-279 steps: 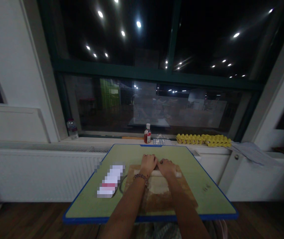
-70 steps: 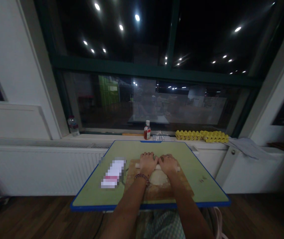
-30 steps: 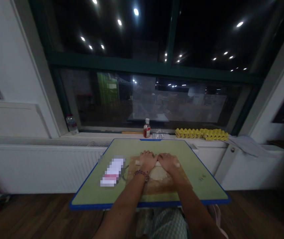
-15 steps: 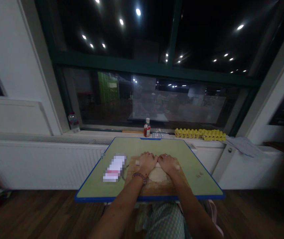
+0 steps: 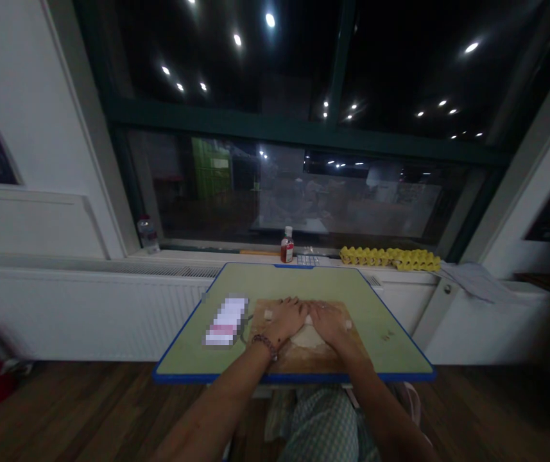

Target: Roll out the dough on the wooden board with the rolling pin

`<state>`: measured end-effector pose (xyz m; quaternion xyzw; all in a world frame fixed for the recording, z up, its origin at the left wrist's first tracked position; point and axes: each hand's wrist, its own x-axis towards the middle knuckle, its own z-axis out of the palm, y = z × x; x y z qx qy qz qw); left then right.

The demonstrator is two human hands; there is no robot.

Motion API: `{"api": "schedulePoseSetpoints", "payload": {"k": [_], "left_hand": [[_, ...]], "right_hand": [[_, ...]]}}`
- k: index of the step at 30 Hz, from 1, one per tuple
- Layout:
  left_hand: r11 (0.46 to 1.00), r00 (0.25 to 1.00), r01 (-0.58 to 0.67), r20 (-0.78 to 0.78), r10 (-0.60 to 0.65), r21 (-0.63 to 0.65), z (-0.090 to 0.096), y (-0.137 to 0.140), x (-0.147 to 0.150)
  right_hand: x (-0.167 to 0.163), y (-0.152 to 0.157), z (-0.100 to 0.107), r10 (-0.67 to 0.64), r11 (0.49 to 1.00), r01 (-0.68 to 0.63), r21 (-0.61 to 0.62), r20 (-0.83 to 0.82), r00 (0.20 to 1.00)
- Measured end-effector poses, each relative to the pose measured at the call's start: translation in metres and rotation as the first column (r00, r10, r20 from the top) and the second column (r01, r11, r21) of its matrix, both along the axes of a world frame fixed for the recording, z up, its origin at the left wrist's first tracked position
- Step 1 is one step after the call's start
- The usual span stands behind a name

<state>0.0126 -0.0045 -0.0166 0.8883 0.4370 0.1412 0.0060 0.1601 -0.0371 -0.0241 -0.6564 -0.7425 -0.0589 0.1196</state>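
My left hand (image 5: 289, 317) and my right hand (image 5: 327, 321) lie side by side over a pale rolling pin (image 5: 268, 315), gripping it from above. Only the pin's two ends and a little of its middle show past my hands. Beneath and nearer to me is a flattened round of pale dough (image 5: 306, 336). It rests on a wooden board (image 5: 298, 364) dusted in places with white. A beaded bracelet circles my left wrist.
The board sits on a small green table (image 5: 178, 356) with a blue edge. A blurred-out phone (image 5: 226, 323) lies left of it. On the sill stand a small bottle (image 5: 287, 246), a clear bottle (image 5: 148, 235) and a yellow egg carton (image 5: 390, 258).
My hands have rolled forward with the rolling pin, toward the board's far edge, and the fingers reach further over it. The camera view has shifted slightly.
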Motion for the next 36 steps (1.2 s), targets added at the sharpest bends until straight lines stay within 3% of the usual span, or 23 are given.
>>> {"api": "schedulePoseSetpoints", "payload": {"k": [11,15,18,23,30,33,36], "left_hand": [[0.999,0.997,0.049,0.059,-0.048,-0.012,-0.001,-0.029,-0.015],[0.994,0.991,0.106,0.083,-0.105,-0.005,0.003,-0.046,-0.034],[0.993,0.988,0.116,0.103,-0.117,0.021,0.002,-0.056,-0.054],[0.991,0.981,0.008,0.189,-0.033,0.132,-0.017,-0.064,-0.071],[0.969,0.946,-0.184,0.297,0.129,0.166,-0.035,-0.065,-0.069],[0.966,0.946,-0.174,0.306,0.11,0.192,-0.033,-0.066,-0.07],[0.987,0.973,-0.062,0.227,0.027,0.146,-0.025,-0.068,-0.07]], "right_hand": [[-0.002,-0.041,-0.004,0.122,0.987,-0.119,0.108,-0.027,0.992],[0.005,-0.062,-0.015,0.212,0.966,-0.2,0.16,-0.058,0.976],[0.013,-0.075,-0.025,0.217,0.96,-0.193,0.203,-0.104,0.971],[0.016,-0.084,-0.03,0.163,0.967,-0.137,0.215,-0.111,0.98],[0.013,-0.089,-0.01,0.04,0.989,-0.031,0.143,-0.059,0.997],[0.02,-0.086,0.002,-0.063,0.984,0.093,0.151,-0.194,0.979],[0.027,-0.071,0.011,0.017,0.969,0.108,0.223,-0.494,0.869]]}}
